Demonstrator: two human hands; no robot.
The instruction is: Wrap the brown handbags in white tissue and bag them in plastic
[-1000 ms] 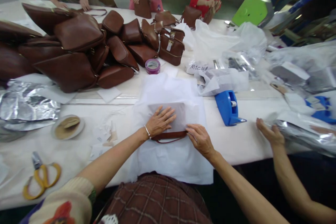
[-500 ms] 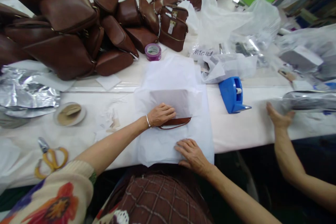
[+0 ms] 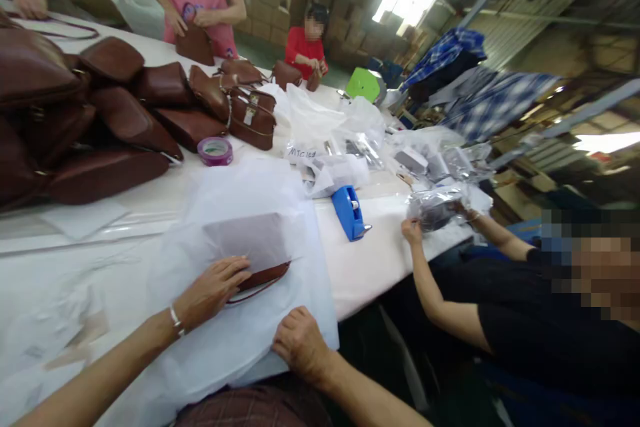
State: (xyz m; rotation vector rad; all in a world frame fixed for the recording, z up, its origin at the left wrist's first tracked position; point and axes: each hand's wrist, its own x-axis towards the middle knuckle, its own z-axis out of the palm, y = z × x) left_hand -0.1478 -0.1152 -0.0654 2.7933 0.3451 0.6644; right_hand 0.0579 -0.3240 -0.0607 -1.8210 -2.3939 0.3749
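Observation:
A brown leather bag [image 3: 267, 275] lies on white tissue paper [image 3: 240, 190] in front of me. The paper covers most of it, and a brown edge and a thin strap show. My left hand [image 3: 213, 287] rests flat on the wrapped bag with its fingers stretched out; a bracelet is on that wrist. Nearer the table's front edge, my right hand [image 3: 303, 343] has its fingers curled in on the near part of the tissue paper. Its fingertips are partly hidden.
Brown bags [image 3: 110, 173] are heaped at the left. A purple tape roll [image 3: 215, 151] and a blue tape dispenser [image 3: 349, 213] stand beyond the paper. At the right, a co-worker's hand [image 3: 413, 231] touches a clear plastic-wrapped item [image 3: 435, 210]. Other people stand across the table.
The view has swung up and to the right, so the co-worker and the room behind now show. My right hand has gone from flat to curled fingers. My left hand stays on the bag.

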